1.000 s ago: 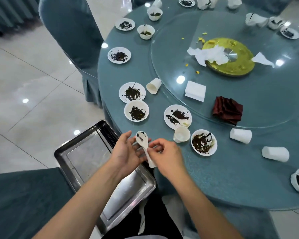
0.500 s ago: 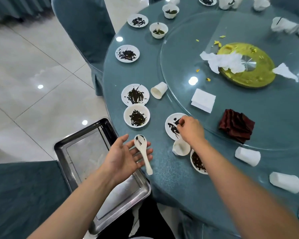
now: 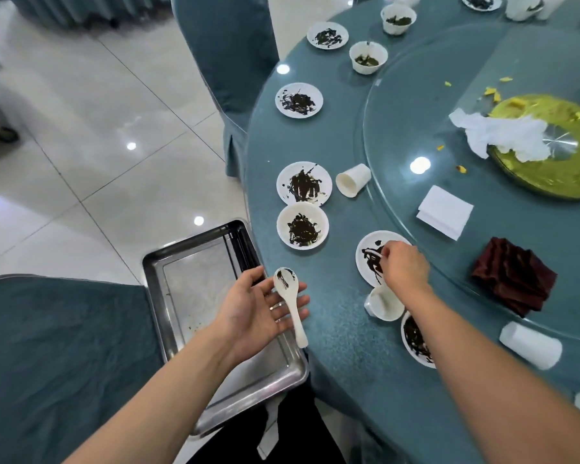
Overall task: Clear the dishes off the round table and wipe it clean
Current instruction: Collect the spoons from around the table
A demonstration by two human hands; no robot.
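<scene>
Left hand, palm open, cradles a soiled spoon; right hand apparently pinches a second spoon on the saucer. Lift level.

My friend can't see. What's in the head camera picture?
A person's left hand carries a dirty white spoon on open fingers above a metal tray, while the right hand pinches another spoon on a smeared plate on the round table.
</scene>
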